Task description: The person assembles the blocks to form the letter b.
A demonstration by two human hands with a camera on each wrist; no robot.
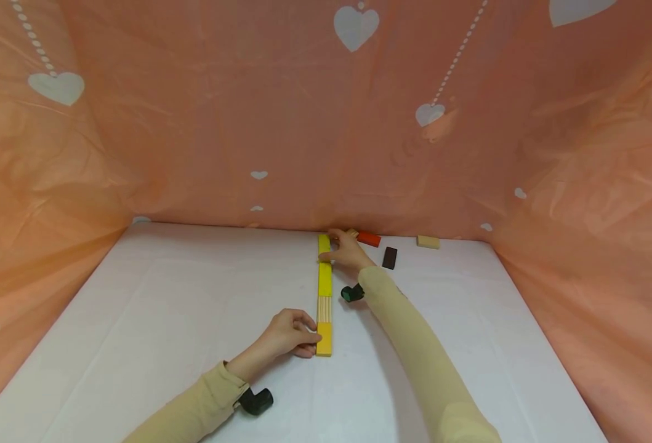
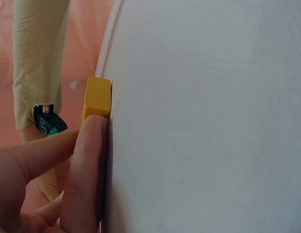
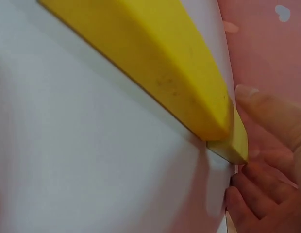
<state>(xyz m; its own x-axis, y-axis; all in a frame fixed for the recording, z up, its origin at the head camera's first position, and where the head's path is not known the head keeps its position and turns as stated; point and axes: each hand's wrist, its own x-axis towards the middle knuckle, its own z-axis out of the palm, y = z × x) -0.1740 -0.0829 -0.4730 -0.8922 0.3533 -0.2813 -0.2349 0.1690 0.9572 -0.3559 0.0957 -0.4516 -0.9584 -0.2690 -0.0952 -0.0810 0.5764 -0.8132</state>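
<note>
Left hand (image 1: 285, 333), lower centre, pinches orange block (image 1: 325, 346); right hand (image 1: 350, 251), mid-frame, far yellow block (image 1: 323, 243); uneven pushing may buckle the row (image 1: 324, 309).

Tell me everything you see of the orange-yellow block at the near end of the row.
The orange-yellow block is a plain, smooth rectangular piece with softened edges, possibly painted wood. It lies on the white surface, its length pointing away from the wearer, in line with the row. Its far end meets the striped tan section. Fingers of the left hand touch its left side; whether they pinch it is unclear.
</note>
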